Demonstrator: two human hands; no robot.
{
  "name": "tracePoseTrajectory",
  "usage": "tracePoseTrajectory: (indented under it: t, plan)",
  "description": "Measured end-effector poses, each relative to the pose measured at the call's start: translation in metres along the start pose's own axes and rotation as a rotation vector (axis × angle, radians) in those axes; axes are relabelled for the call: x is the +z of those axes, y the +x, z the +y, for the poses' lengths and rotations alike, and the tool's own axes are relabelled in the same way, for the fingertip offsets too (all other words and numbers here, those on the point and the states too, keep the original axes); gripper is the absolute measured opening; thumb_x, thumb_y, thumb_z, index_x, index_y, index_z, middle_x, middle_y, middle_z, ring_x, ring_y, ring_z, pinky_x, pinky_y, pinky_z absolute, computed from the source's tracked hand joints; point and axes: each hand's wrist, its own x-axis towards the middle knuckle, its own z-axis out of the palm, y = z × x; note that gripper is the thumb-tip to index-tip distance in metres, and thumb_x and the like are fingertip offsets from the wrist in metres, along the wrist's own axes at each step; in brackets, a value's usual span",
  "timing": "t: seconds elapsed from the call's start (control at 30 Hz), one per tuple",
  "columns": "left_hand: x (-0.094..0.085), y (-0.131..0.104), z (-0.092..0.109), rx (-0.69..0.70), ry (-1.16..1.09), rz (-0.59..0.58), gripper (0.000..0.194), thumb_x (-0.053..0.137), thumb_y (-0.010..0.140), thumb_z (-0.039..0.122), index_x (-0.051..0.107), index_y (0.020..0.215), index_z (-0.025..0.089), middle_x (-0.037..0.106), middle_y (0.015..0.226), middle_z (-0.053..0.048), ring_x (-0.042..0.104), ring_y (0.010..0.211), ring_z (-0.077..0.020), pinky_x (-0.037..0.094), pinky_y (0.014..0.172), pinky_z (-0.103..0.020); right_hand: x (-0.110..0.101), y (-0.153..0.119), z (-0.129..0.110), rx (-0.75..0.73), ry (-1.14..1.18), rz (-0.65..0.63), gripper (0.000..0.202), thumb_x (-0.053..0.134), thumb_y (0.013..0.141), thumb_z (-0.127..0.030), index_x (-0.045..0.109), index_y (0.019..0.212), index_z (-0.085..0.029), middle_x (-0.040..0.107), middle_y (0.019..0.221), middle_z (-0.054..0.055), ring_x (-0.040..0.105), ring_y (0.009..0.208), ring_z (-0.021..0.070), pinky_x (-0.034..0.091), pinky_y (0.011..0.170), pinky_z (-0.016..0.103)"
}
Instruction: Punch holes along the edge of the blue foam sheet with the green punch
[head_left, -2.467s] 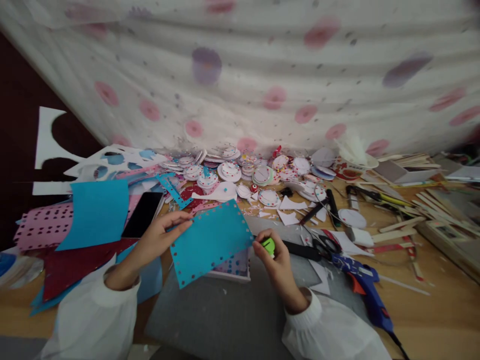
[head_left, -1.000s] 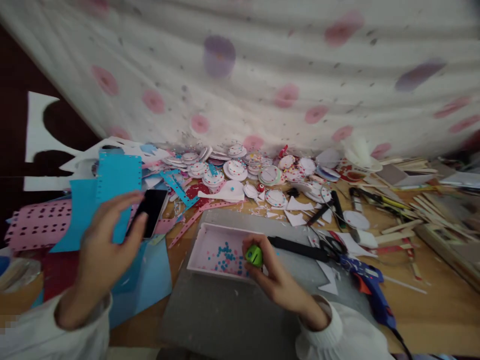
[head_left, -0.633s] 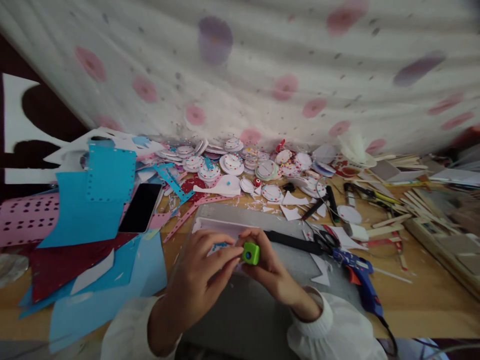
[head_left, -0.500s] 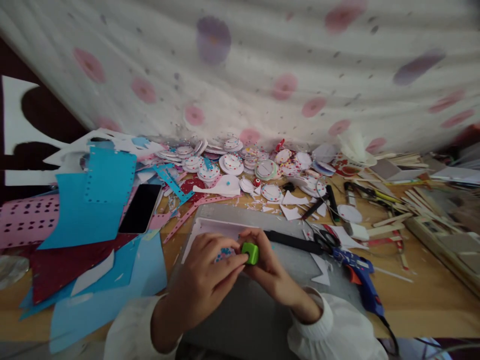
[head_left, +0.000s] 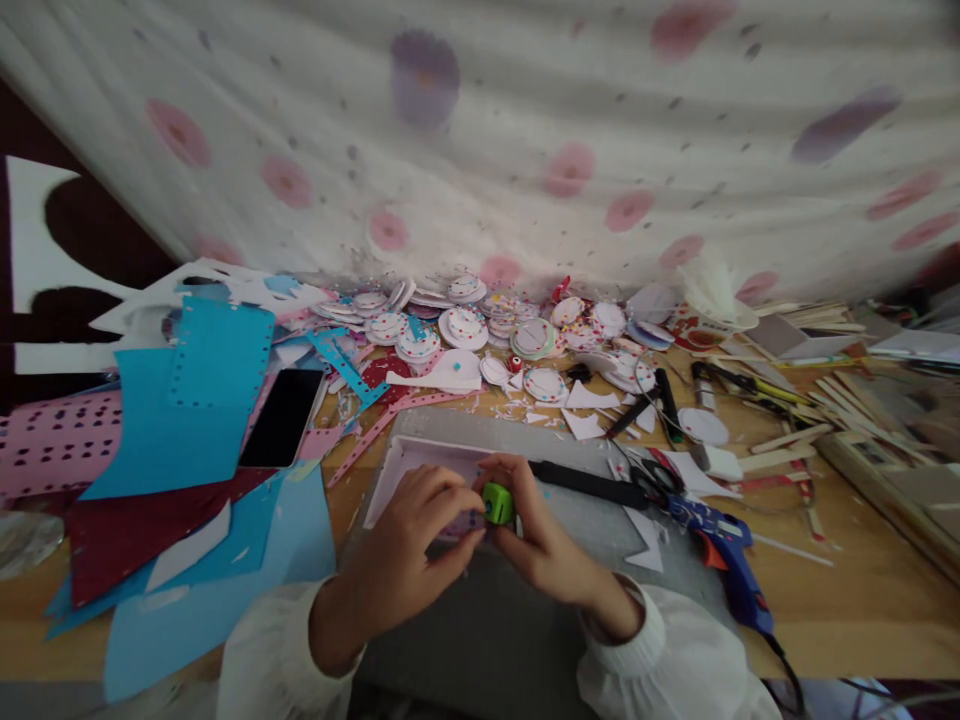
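Observation:
My right hand [head_left: 536, 535] grips a small bright green craft punch [head_left: 497, 503] between thumb and fingers, above the front part of the tray. My left hand [head_left: 412, 545] is close by on the punch's left, thumb and forefinger apart, with nothing I can make out between them. Beneath both hands lies a shallow pale pink tray [head_left: 401, 458]; small blue dots show in it through the gap between the left fingers. The tray rests on a grey board [head_left: 480, 620]. My hands hide much of the tray.
Blue paper sheets [head_left: 169, 440] and a phone [head_left: 283, 418] lie left. Behind are several stacks of decorated white paper discs [head_left: 461, 327]. On the right are scissors [head_left: 656, 482], a blue glue gun [head_left: 724, 555] with a cord, and wooden sticks [head_left: 787, 440].
My left fingers have drawn back slightly from the green punch and spread apart. The punch has tilted a little in my right hand and shifted slightly left.

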Motion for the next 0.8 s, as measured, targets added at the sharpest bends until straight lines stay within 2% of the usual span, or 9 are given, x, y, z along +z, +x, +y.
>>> tracePoseTrajectory:
  t: [0.1, 0.27, 0.43, 0.6, 0.7, 0.8]
  plan:
    - [0.003, 0.001, -0.002, 0.008, 0.025, 0.004, 0.022, 0.056, 0.087, 0.011, 0.057, 0.105, 0.023, 0.056, 0.103, -0.004, 0.053, 0.097, -0.0200, 0.042, 0.085, -0.034, 0.000, 0.001, -0.001, -0.006, 0.014, -0.001, 0.061, 0.041, 0.070, 0.001, 0.029, 0.123, -0.025, 0.050, 0.104, 0.004, 0.051, 0.093, 0.0175, 0.045, 0.079, 0.031]
    - [0.006, 0.005, -0.006, 0.006, 0.025, -0.030, 0.017, 0.059, 0.085, 0.009, 0.057, 0.096, 0.022, 0.057, 0.098, -0.002, 0.053, 0.096, -0.0199, 0.042, 0.083, -0.033, 0.001, 0.001, 0.000, -0.011, -0.005, -0.017, 0.060, 0.042, 0.071, 0.000, 0.029, 0.124, -0.024, 0.051, 0.108, 0.006, 0.052, 0.098, 0.0189, 0.047, 0.082, 0.033]
    - [0.000, 0.006, -0.010, -0.016, -0.017, -0.111, 0.015, 0.060, 0.086, 0.008, 0.054, 0.088, 0.022, 0.057, 0.096, -0.001, 0.053, 0.095, -0.0185, 0.042, 0.082, -0.031, 0.000, 0.001, 0.001, 0.014, 0.006, -0.038, 0.060, 0.042, 0.071, -0.002, 0.027, 0.124, -0.024, 0.051, 0.106, 0.005, 0.052, 0.090, 0.0180, 0.047, 0.076, 0.032]
    - [-0.003, 0.004, -0.013, -0.016, -0.027, -0.055, 0.008, 0.053, 0.092, 0.013, 0.055, 0.092, 0.021, 0.056, 0.095, -0.002, 0.052, 0.094, -0.0182, 0.041, 0.082, -0.031, -0.002, 0.002, 0.000, 0.022, 0.036, -0.048, 0.059, 0.040, 0.072, -0.001, 0.026, 0.124, -0.025, 0.049, 0.099, 0.003, 0.050, 0.085, 0.0166, 0.044, 0.073, 0.030]
    - [-0.001, 0.003, -0.013, 0.051, -0.002, -0.029, 0.013, 0.054, 0.093, 0.015, 0.058, 0.103, 0.022, 0.059, 0.099, -0.003, 0.052, 0.097, -0.0187, 0.040, 0.085, -0.033, -0.001, 0.002, -0.001, 0.026, 0.031, -0.047, 0.057, 0.041, 0.073, -0.001, 0.027, 0.123, -0.025, 0.048, 0.100, 0.003, 0.049, 0.085, 0.0165, 0.043, 0.073, 0.029]
    - [0.002, 0.004, -0.012, 0.119, 0.045, 0.018, 0.010, 0.056, 0.093, 0.018, 0.061, 0.100, 0.022, 0.061, 0.094, -0.002, 0.053, 0.092, -0.0188, 0.040, 0.082, -0.033, 0.001, 0.002, -0.001, 0.024, 0.030, -0.043, 0.055, 0.041, 0.074, -0.002, 0.027, 0.123, -0.024, 0.048, 0.099, 0.003, 0.049, 0.084, 0.0165, 0.044, 0.073, 0.030]
